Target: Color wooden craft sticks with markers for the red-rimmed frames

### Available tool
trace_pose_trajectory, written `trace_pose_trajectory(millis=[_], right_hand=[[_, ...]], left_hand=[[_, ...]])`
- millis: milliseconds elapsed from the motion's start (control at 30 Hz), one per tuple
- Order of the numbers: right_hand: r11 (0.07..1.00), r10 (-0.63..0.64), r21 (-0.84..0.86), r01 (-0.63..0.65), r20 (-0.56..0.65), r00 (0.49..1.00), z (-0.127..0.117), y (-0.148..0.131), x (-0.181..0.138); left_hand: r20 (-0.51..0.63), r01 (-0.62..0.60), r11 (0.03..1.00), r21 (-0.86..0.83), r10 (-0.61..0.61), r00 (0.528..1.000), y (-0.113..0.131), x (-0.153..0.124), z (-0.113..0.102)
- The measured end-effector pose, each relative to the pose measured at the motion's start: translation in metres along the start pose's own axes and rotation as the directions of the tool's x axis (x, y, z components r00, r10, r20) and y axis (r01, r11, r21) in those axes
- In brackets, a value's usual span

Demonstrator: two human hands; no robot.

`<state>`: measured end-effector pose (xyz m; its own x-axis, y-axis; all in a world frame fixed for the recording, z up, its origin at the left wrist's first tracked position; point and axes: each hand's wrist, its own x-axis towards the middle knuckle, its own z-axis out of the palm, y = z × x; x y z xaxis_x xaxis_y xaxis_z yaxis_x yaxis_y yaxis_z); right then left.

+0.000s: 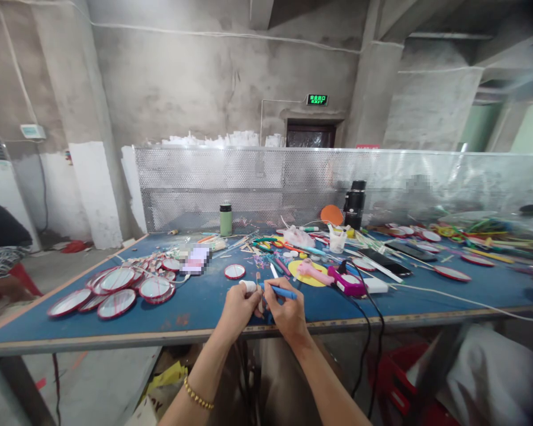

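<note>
The sign [317, 100] reads "安全出口 EXIT".

A bracelet [198, 395] of round, gold-coloured beads rings the arm a little way behind the left hand [238, 307]; the beads are small, evenly sized and shiny, and sit close together in what looks like a single row. From the left hand and the right hand [288, 305] back to the lower edge of view, both forearms are bare and smooth in outline. Below and behind the hands, dull brown-grey cloth [288, 384] shows dimly, its details too dark to tell.
</note>
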<state>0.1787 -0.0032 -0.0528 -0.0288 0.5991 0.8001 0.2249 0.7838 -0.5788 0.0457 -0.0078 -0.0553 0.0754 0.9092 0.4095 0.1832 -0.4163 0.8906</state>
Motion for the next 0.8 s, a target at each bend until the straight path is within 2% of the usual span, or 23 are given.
trace_pose_trajectory(millis=[400, 633, 800], right_hand=[[1.0, 0.009, 0.002, -0.009, 0.004, 1.0, 0.0012, 0.002, 0.0001], [1.0, 0.016, -0.009, -0.017, -0.046, 0.999, 0.0007, 0.0022, -0.001], [1.0, 0.001, -0.009, -0.001, -0.027, 1.0, 0.0005, -0.0022, -0.0005]], left_hand=[[-0.004, -0.013, 1.0, 0.008, 0.013, 1.0, 0.0041, -0.0021, 0.0], [-0.006, -0.001, 1.0, 0.0, 0.001, 1.0, 0.001, -0.0006, 0.0003], [-0.009, -0.001, 1.0, 0.024, 0.001, 1.0, 0.0032, -0.0019, -0.0002]])
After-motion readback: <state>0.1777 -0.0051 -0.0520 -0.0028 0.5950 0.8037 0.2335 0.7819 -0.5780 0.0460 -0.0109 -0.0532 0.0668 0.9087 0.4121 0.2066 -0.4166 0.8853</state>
